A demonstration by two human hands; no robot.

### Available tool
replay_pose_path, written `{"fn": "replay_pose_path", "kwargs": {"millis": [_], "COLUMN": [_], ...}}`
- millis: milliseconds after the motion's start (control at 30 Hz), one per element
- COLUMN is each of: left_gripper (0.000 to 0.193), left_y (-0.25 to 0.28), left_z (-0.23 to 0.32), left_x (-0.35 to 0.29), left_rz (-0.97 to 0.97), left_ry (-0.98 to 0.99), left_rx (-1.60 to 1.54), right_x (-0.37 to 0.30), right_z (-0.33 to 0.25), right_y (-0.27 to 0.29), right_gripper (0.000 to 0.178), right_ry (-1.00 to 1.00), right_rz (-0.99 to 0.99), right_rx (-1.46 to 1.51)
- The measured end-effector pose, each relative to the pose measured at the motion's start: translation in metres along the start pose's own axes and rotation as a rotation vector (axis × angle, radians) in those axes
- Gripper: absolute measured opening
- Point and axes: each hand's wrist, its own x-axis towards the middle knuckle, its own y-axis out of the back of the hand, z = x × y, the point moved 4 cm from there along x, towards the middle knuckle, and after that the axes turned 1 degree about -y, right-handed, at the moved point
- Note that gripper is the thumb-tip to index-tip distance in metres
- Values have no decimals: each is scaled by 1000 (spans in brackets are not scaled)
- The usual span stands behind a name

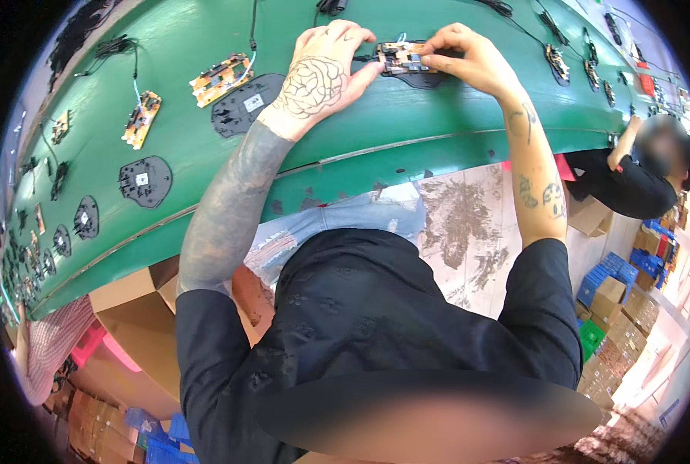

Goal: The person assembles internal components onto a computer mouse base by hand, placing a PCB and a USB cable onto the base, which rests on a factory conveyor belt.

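The small circuit board (405,58) sits on a black plate (426,77) at the far side of the green conveyor belt (182,46), pinched between both hands. The left hand (322,73) curls around its left edge, fingertips pressing it; the right hand (465,58) grips its right end with thumb and forefinger. Further left lie another board (221,77) and a black plate (145,180). At the right, a co-worker's arm (625,139) reaches onto the belt.
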Motion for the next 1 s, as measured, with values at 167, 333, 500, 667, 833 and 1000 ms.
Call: {"fn": "replay_pose_path", "kwargs": {"millis": [167,333,500,667,833,1000], "left_gripper": [12,9,10,11,16,16], "left_y": [11,7,7,8,11,17], "left_z": [-9,2,15,16,15,13], "left_x": [-3,-1,1,7,10,3], "left_rz": [-86,-120,-116,-137,-148,-120], "left_ry": [-13,-97,-185,-242,-170,-132], "left_rx": [120,232,364,314,246,285], "right_x": [-5,-3,-12,-13,-14,-14], "right_z": [-9,-3,8,4,5,5], "right_y": [-4,-10,-20,-20,-18,-16], "right_gripper": [14,15,17,18,17,18], "right_ry": [55,83,99,108,68,126], "right_rz": [129,99,281,303,286,299], "right_rx": [-76,-2,82,109,137,113]}}
